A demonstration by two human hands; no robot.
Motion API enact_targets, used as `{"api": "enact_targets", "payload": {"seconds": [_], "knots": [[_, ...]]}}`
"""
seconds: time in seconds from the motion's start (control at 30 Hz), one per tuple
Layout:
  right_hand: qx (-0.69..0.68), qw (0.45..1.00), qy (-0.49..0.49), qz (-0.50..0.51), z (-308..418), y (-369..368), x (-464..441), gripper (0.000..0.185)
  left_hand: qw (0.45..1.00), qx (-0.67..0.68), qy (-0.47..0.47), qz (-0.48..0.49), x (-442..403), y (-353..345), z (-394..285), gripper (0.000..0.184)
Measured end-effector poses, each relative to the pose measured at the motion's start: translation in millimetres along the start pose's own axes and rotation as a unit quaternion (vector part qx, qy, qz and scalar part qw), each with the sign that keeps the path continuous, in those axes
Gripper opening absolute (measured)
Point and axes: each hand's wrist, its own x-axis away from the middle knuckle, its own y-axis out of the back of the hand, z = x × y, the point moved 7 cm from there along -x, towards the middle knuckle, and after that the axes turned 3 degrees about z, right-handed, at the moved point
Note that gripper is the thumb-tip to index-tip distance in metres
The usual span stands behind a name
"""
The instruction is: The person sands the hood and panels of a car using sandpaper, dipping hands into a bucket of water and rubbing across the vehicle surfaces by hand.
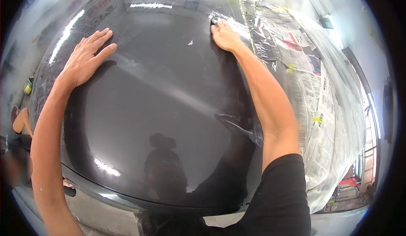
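Note:
A glossy dark grey car hood [139,96] fills the middle of the view, with reflections across it and wet-looking bright patches. My left hand [86,56] rests on its left part, fingers stretched out and thumb apart, holding nothing. Farther out, my right hand [225,35] presses on the hood close to the masked edge, fingers together. A small dark edge shows beside its fingertips; whatever lies under the palm is mostly hidden, and I cannot tell its kind.
Newspaper [313,62] and clear plastic sheeting [349,105], held with yellow-green tape [291,68], cover the car right of the hood. Another person [19,138] is low at the left, beyond my forearm. A yellow-green item [28,86] lies near the left edge.

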Motion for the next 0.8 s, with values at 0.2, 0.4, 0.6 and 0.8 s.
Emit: {"api": "enact_targets", "payload": {"seconds": [0.2, 0.4, 0.6, 0.8], "knots": [[-0.02, 0.98, 0.191, 0.053, 74, 14, 117, 0.057, 0.999, 0.012, -0.015, -0.028, -2, -2, 6, 0.071], [0.041, 0.999, -0.004, -0.03, -41, 9, -10, 0.06, 1.0, 0.003, 0.0, -0.018, 0, 2, 3, 0.067], [-0.02, 0.982, 0.189, -0.004, 36, 14, 88, 0.053, 1.0, 0.007, 0.006, -0.004, -1, -1, -2, 0.064], [0.107, 0.988, -0.108, 0.027, -42, 22, -6, 0.052, 1.0, 0.001, 0.008, -0.003, 1, 3, -3, 0.064]]}}
